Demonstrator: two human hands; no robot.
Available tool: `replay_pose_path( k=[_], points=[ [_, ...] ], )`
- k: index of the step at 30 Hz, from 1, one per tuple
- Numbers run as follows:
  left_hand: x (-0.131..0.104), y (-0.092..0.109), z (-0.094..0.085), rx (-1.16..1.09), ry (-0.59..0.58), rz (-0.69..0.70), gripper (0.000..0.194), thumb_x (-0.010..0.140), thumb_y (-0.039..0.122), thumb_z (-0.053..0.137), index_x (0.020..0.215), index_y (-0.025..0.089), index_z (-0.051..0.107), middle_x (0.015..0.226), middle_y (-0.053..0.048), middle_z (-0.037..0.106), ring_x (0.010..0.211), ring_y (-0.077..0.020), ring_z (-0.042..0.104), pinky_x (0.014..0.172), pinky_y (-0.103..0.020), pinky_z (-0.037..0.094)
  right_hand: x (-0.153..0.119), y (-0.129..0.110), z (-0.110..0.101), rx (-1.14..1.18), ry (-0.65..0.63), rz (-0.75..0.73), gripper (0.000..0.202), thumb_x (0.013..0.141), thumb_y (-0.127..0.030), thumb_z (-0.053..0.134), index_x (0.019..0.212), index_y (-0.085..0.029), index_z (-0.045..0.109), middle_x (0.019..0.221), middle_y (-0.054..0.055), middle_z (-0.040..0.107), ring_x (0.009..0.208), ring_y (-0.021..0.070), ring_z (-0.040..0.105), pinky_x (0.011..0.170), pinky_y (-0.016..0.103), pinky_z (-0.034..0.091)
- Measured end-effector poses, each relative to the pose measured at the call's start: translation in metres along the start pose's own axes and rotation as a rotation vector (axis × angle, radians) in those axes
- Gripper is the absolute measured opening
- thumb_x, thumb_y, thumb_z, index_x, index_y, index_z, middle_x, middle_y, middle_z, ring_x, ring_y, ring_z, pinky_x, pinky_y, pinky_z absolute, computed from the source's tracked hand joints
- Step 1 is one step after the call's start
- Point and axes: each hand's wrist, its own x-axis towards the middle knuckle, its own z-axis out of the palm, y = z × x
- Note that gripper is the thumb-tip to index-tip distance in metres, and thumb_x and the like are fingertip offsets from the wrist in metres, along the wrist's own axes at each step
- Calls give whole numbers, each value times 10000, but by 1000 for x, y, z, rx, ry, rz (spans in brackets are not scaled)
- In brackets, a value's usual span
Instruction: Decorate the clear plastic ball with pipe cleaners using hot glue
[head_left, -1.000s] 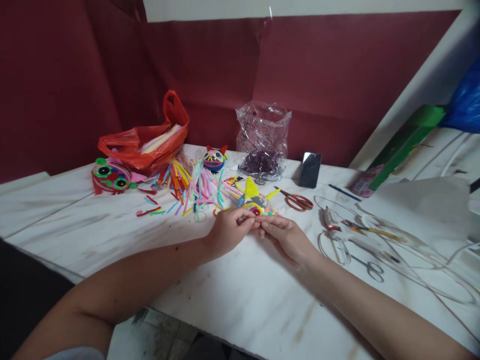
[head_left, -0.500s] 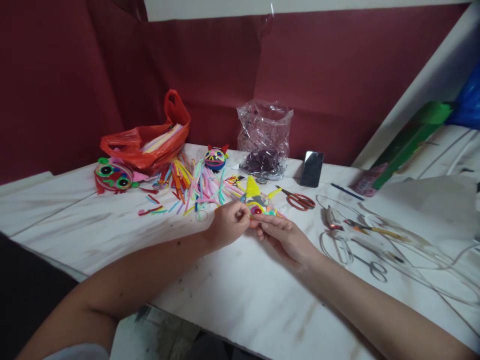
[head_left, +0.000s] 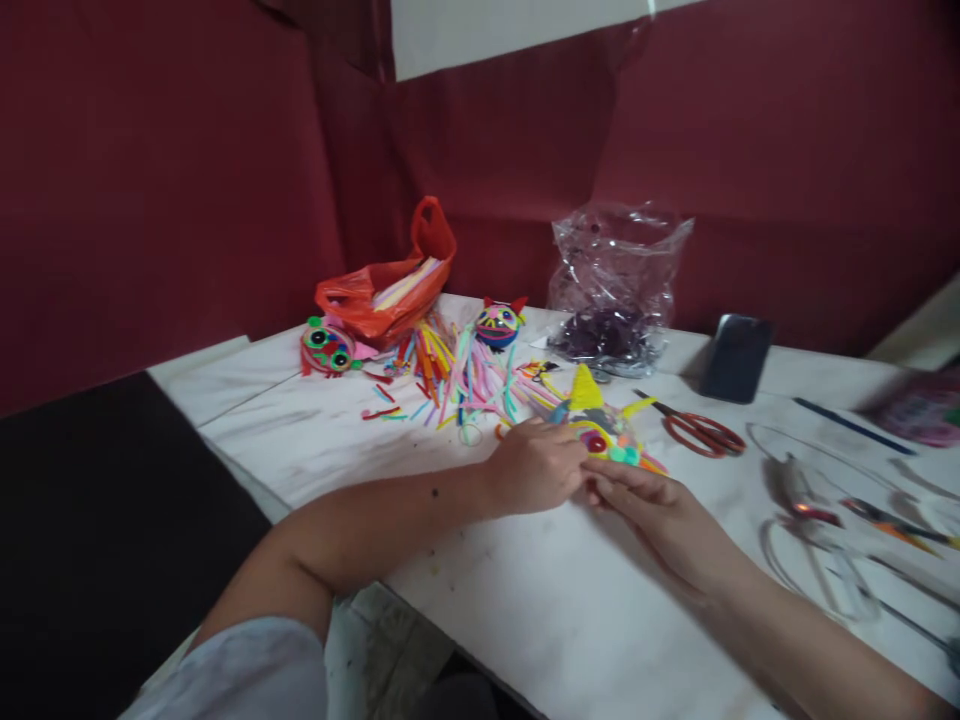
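My left hand (head_left: 536, 465) is closed, its fingertips meeting those of my right hand (head_left: 649, 505) at the near side of a colourful craft figure (head_left: 600, 430). That figure has yellow horns, a red eye and teal pompoms, and my left hand partly covers it. The fingers of my right hand are pressed together in a pinch. What lies between the fingertips of both hands is too small and blurred to make out. Loose coloured pipe cleaners (head_left: 480, 370) are spread behind my left hand.
Farther back are a red plastic bag (head_left: 390, 300), two finished-looking figures (head_left: 328, 347) (head_left: 499, 323), and a clear bag (head_left: 615, 300). To the right lie a phone (head_left: 736, 357), red-handled scissors (head_left: 697, 430), a glue gun (head_left: 810, 500), pliers (head_left: 892, 520) and cables.
The view has turned left, so the things on the table appear farther right. My left hand has rolled over, now showing its back, while both hands remain together at the figure.
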Motion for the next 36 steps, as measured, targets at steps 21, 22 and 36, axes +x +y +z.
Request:
replay_pose_path(
  k=[21,22,36],
  points=[
    [1,2,1,-229,-156,-153,171,892,233,478,762,172,571,833,-30,668,827,-156,633,722,-259,454,3,6,-8,-121,70,14,440,472,-541,852,768,-219,801,667,58,684,653,160,564,623,272,500],
    [1,1,2,-251,-170,-165,176,890,206,462,746,173,558,817,-25,657,806,-148,625,706,-253,442,3,6,-8,-129,73,17,449,465,-547,852,765,-217,801,672,62,687,653,161,563,619,273,499],
    [-1,2,12,-383,62,-227,276,714,144,582,568,192,352,584,37,487,580,-84,454,557,-231,322,-3,8,-4,-119,77,-62,466,535,-545,827,890,-244,794,645,33,651,622,136,548,605,255,489]
  ],
)
